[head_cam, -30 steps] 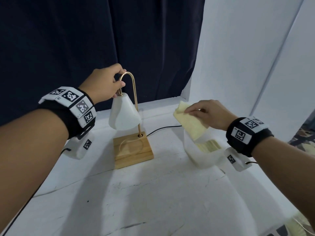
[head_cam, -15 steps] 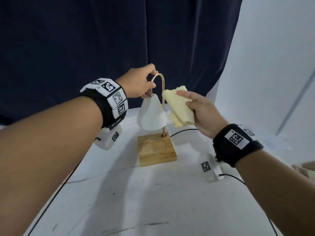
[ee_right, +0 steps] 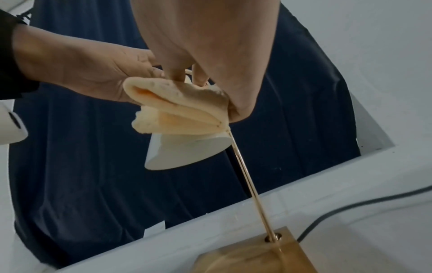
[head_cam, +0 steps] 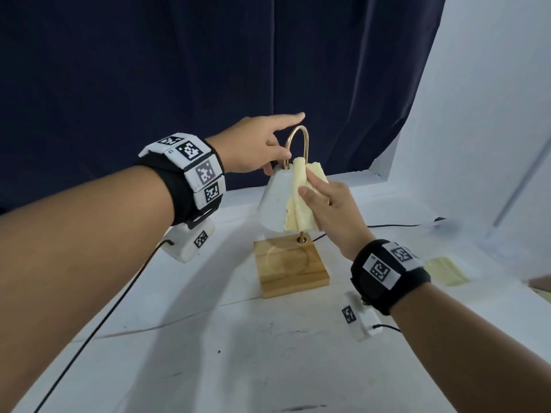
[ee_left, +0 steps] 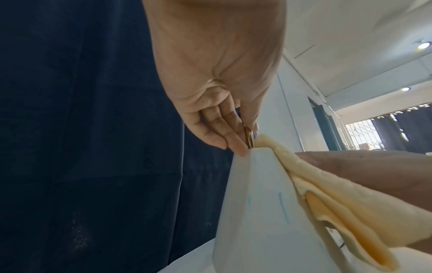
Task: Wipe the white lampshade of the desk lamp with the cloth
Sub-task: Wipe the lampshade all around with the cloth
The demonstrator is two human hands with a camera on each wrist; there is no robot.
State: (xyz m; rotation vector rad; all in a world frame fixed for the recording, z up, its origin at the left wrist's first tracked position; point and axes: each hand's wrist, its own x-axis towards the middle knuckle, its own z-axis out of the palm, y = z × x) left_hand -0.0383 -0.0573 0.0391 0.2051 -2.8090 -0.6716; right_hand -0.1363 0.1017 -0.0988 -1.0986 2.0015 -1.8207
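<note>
The desk lamp has a white cone lampshade, a brass arched stem and a wooden base. My left hand pinches the stem just above the shade's top, index finger stretched out; the left wrist view shows these fingers against the brass, over the lampshade. My right hand holds a folded yellow cloth and presses it on the shade's right side. The right wrist view shows the cloth draped over the lampshade, covering its upper part.
A white table carries the lamp. A black cord runs from the base to the right. More yellow cloth lies at the right edge. A dark curtain hangs behind and a white panel stands on the right.
My right hand carried the cloth from the right side of the table over to the lamp and now presses it on the shade. My left hand stayed on the stem; its index finger straightened.
</note>
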